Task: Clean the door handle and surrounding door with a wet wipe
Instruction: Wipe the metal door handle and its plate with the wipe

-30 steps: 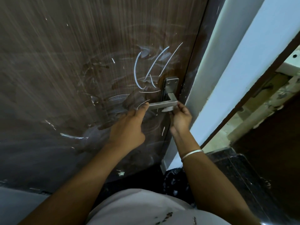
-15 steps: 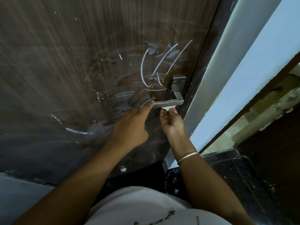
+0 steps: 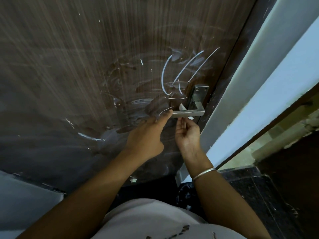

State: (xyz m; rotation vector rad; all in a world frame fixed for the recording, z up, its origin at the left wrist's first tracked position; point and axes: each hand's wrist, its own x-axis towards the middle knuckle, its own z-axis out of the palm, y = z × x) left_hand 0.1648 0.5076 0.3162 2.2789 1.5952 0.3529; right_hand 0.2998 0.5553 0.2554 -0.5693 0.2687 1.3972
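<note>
A dark brown wooden door (image 3: 86, 66) fills the view, smeared with wet streaks and white scratch marks above the handle. The steel lever handle (image 3: 189, 112) sits near the door's right edge on a steel backplate (image 3: 198, 94). My left hand (image 3: 146, 138) reaches up with its forefinger touching the lever's free left end. My right hand (image 3: 187, 133) is just under the lever, fingers pinching a white wet wipe (image 3: 182, 107) that is looped around the bar, showing above and below it.
A white door frame and light wall (image 3: 250, 87) run diagonally to the right of the door. Dark speckled floor (image 3: 255, 195) lies at the lower right. A second dark doorway (image 3: 293, 169) opens at the far right. My light shirt (image 3: 155, 221) is at the bottom.
My right hand has slid left along the lever and dropped below it, and the wipe is now wrapped over the bar. My left forefinger stays at the lever's end.
</note>
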